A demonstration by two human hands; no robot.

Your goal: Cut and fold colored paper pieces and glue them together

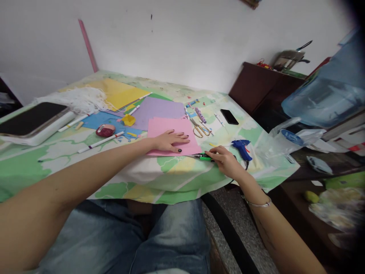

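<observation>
My left hand point(171, 141) lies flat with fingers spread on a pink sheet of paper point(159, 127) near the table's front edge. At the sheet's front right corner my right hand point(224, 160) is closed around the handles of what look like green-handled pliers point(205, 157). Their thin metal end points left, along the front edge of the pink sheet. Gold-handled scissors point(199, 129) lie just beyond the sheet's right side. A blue glue gun point(242, 149) rests to the right of my right hand.
Purple point(159, 110) and yellow paper point(122, 92) lie farther back. White cords point(82, 99), a red tape dispenser point(105, 130) and several markers point(101, 142) are on the left, beside a phone on a white box point(31, 125). Another phone point(229, 117) lies at the right.
</observation>
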